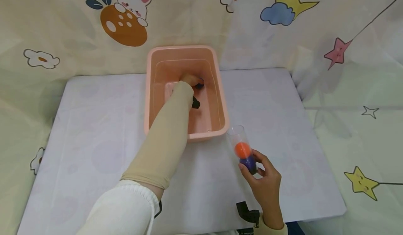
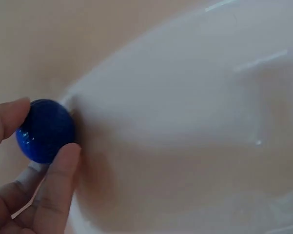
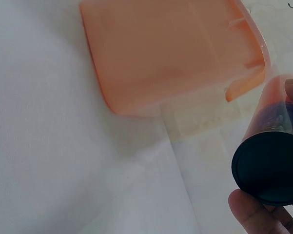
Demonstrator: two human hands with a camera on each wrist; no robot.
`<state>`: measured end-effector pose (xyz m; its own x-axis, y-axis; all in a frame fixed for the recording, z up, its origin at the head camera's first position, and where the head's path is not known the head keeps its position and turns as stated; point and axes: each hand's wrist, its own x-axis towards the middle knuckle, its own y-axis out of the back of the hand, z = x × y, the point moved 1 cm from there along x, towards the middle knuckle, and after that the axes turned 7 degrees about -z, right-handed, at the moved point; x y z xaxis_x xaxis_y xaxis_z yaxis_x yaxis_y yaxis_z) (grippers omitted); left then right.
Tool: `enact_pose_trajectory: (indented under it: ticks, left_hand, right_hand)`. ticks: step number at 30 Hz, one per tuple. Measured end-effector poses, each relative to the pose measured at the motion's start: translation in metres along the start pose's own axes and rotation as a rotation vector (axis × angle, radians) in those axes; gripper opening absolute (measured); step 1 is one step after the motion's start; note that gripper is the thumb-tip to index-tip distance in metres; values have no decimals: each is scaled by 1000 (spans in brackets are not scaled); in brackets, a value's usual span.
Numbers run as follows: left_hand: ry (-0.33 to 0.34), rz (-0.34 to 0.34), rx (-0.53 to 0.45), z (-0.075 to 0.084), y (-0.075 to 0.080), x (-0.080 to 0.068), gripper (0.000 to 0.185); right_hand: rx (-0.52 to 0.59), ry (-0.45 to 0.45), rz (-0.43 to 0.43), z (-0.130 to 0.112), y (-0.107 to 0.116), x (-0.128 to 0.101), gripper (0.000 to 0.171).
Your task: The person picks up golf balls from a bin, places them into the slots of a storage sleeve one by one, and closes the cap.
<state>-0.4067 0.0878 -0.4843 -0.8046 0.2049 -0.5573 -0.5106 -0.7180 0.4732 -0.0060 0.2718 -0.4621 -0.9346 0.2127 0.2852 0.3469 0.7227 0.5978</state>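
My left hand (image 1: pixel 190 80) reaches deep into a pink plastic tub (image 1: pixel 217 70) at the back of the table. There it pinches a shiny blue ball (image 2: pixel 45 129) between thumb and fingertips (image 2: pixel 58 170), close to the tub's inner wall (image 2: pixel 185 107). In the head view the ball (image 1: pixel 199 84) shows only as a dark spot past the hand. My right hand (image 1: pixel 266 179) holds a clear plastic tube (image 1: pixel 240 147) with a black bottom cap (image 3: pixel 269 168), tilted, in front of the tub. An orange ball (image 1: pixel 242 150) sits in the tube above a dark blue one (image 1: pixel 248 162).
A pale lilac cloth (image 1: pixel 94 130) covers the table. Cartoon-print fabric (image 1: pixel 126 21) hangs behind and at both sides. Black wrist-camera mounts (image 1: pixel 248 214) show near the front edge. The tub's outer wall (image 3: pixel 161 53) fills the top of the right wrist view.
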Motion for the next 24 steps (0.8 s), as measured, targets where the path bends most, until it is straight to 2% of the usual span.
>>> enact_pose_trajectory:
  ticks: [2,5,8,12,16,20,24]
  left_hand:
    - [21,-22,-19,2,2,-1,28]
    - [39,-43,31,2,6,-1,15]
    - [81,-68,-16,4,9,-21,18]
    - [164,-85,-164,8,13,-46,30]
    - [201,-120,-181,14,16,-55,26]
    - [135,-176,-35,23,21,-64,16]
    - [47,-261,151,35,27,-80,17]
  right_hand:
    - [1,2,2,-1,0,0,55]
    - [-2,1,2,-3,0,-1,54]
    - [-5,-3,-2,-4,0,-3,53]
    - [-1,-1,-4,-5,0,-5,52]
    - [7,13,0,-7,1,-6,53]
    - [14,11,0,-8,1,-8,53]
    - [30,0,1,-8,2,-11,53]
